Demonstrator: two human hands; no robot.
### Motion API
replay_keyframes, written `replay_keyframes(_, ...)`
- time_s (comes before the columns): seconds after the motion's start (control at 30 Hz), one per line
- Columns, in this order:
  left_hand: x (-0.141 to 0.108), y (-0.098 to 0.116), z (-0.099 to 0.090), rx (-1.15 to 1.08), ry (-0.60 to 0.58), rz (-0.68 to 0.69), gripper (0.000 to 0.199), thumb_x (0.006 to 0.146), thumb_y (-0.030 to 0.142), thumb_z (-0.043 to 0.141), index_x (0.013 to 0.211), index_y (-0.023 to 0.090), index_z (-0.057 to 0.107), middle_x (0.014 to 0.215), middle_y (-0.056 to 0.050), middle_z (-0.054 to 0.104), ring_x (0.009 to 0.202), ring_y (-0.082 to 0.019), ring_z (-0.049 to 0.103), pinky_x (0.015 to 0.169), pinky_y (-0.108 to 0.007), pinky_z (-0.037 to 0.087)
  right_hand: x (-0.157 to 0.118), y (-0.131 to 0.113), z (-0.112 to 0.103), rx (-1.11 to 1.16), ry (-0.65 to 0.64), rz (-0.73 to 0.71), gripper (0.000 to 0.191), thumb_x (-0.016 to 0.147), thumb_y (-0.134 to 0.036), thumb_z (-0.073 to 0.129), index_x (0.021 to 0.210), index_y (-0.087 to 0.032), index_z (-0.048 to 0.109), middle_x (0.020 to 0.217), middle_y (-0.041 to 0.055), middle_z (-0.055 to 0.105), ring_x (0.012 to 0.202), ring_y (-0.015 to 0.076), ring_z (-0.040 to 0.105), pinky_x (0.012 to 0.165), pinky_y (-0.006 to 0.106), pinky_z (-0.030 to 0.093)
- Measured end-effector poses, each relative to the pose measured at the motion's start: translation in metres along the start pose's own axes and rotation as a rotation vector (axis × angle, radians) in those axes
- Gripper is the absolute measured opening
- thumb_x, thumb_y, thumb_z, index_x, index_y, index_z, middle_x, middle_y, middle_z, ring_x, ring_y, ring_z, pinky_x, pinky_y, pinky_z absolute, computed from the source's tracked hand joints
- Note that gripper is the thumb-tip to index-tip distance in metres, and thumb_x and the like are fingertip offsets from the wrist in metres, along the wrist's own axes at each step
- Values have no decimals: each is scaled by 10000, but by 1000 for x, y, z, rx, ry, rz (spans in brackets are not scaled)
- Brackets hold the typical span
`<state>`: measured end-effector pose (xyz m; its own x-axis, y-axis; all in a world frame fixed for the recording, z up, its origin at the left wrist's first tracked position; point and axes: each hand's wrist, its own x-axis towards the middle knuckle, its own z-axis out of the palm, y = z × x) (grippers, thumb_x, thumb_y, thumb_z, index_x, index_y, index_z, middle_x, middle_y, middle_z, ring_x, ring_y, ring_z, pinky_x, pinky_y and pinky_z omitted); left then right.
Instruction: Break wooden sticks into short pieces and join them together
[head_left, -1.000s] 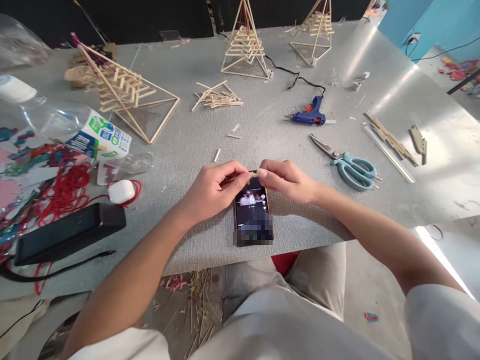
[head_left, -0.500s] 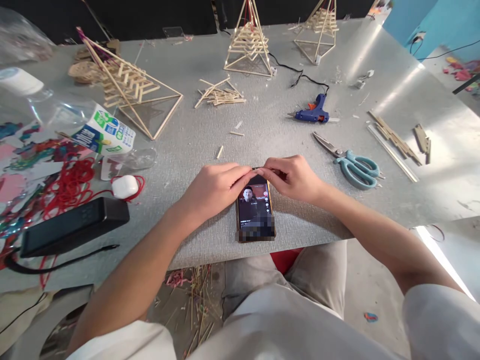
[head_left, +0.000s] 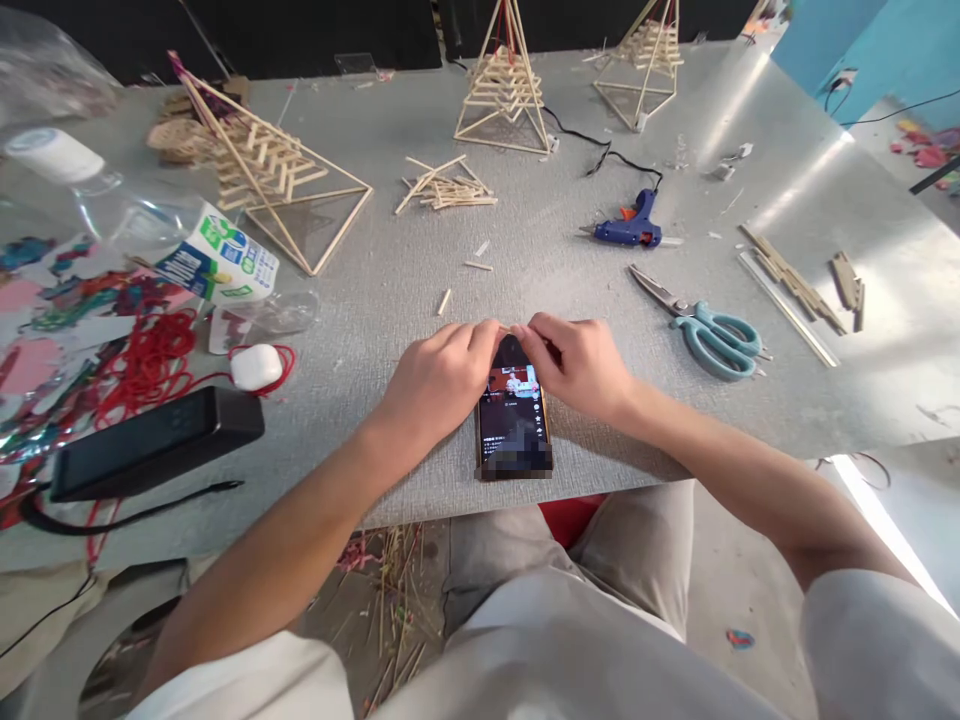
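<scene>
A phone (head_left: pixel 516 425) lies face up near the table's front edge, its screen lit with a video. My left hand (head_left: pixel 450 368) and my right hand (head_left: pixel 577 362) meet over its top end, fingers closed in a pinch. Between the fingertips shows a small pale stick-like piece (head_left: pixel 507 329), mostly hidden by the fingers. A short wooden stick (head_left: pixel 445 301) lies just beyond my left hand. To the right of my right hand are blue-handled scissors (head_left: pixel 716 342), and a blue glue gun (head_left: pixel 628 230) rests farther back.
Stick pyramids (head_left: pixel 504 95) stand at the back, and another pyramid frame (head_left: pixel 281 190) at left. A pile of short sticks (head_left: pixel 454 190) lies mid-table. At left are a plastic bottle (head_left: pixel 142 215), red cord (head_left: pixel 161 360), a white case (head_left: pixel 256 367) and a black device (head_left: pixel 157 440). Wooden strips (head_left: pixel 795 280) lie right.
My hands have shifted slightly, with the fingers more curled together above the phone. The picture on the phone screen has changed. The view has moved a little.
</scene>
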<state>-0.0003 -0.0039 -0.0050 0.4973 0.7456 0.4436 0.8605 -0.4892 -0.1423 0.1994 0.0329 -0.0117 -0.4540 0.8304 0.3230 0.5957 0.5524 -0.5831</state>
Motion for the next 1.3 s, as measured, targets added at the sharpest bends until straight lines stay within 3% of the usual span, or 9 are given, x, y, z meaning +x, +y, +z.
replay_keyframes(0.2,1,-1,3,-44,15,-4,283,1125,177,426,1028,114,684,797,-87,742,727,-216,722,602,-317,468,-5,-5,1,-54,45,-21,409,1073,-437,429,726,-223,436,605,-35,405,561,110,246,567,305,197)
replay_keyframes(0.3,4,-6,3,-318,83,22,286,1141,242,437,1048,135,685,886,-82,782,785,-193,744,697,-306,535,2,0,-9,200,49,-2,495,1084,-515,440,685,-232,363,595,-57,336,563,100,238,564,289,224)
replay_keyframes(0.5,3,5,-17,-972,6,-20,271,1145,314,469,1030,191,682,685,39,692,600,-81,651,624,-202,512,15,13,-26,1085,-484,89,655,1017,-720,528,619,-247,311,533,-103,239,472,70,190,466,248,195)
replay_keyframes(0.67,0,15,-27,-1135,31,-13,260,1134,313,498,1015,195,696,689,16,700,613,-95,657,627,-213,529,10,9,-20,1396,-805,213,697,999,-688,588,570,-240,271,478,-109,187,442,71,128,416,234,152)
replay_keyframes(0.8,-3,21,-28,-1135,40,100,270,1143,294,466,1148,225,727,824,-19,758,719,-111,703,677,-230,552,7,7,-8,1501,-939,277,746,973,-710,602,536,-248,213,424,-106,152,404,77,161,397,230,264)
replay_keyframes(0.9,-4,22,-28,-1156,61,60,285,1139,304,473,1189,231,744,798,-13,753,675,-112,686,647,-237,543,6,6,-7,1556,-903,308,724,1015,-638,569,540,-241,195,414,-97,157,399,79,151,398,224,236)
replay_keyframes(1.07,1,-4,-22,-923,233,-338,300,1103,368,513,1041,225,769,529,52,491,466,-110,422,475,-258,330,11,5,-20,1604,-715,234,630,1106,-478,448,585,-230,198,453,-91,148,428,91,157,446,238,227)
replay_keyframes(1.23,8,-44,2,-155,-70,-323,190,963,275,594,952,214,773,670,-35,703,540,-179,562,557,-308,282,15,14,-19,1391,-471,273,509,1046,-578,577,703,-225,450,542,-115,214,485,82,151,460,234,158)
replay_keyframes(1.3,6,-53,12,-16,-168,-336,191,962,293,600,942,214,772,748,-78,767,590,-227,624,590,-321,310,17,19,-15,1327,-387,263,472,984,-617,670,785,-213,529,563,-123,257,495,71,169,464,231,146)
